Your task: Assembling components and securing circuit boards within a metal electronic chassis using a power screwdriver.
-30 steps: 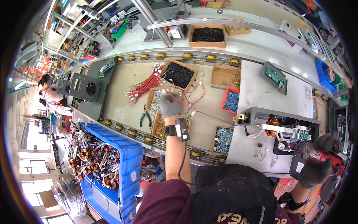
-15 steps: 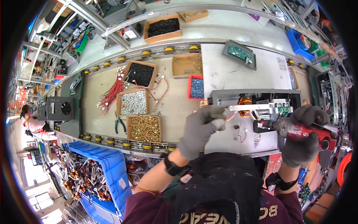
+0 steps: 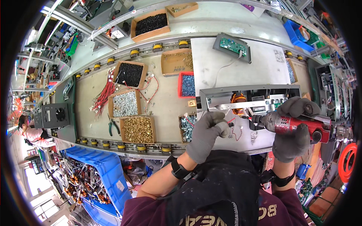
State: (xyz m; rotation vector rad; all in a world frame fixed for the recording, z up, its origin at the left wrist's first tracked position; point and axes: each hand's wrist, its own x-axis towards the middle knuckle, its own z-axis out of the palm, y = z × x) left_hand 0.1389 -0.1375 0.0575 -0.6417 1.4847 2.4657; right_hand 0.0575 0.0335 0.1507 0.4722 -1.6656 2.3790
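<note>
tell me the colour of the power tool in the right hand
The power tool is mostly red, seen best in the head view.

A scuffed red power drill (image 3: 291, 125), tip pointing left, beside a long grey metal case (image 3: 226, 90), open, with a copper-orange coil (image 3: 238, 101) inside

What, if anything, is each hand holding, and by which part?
The right hand grips the red power driver around its body. I cannot tell whether the left hand holds anything.
</note>
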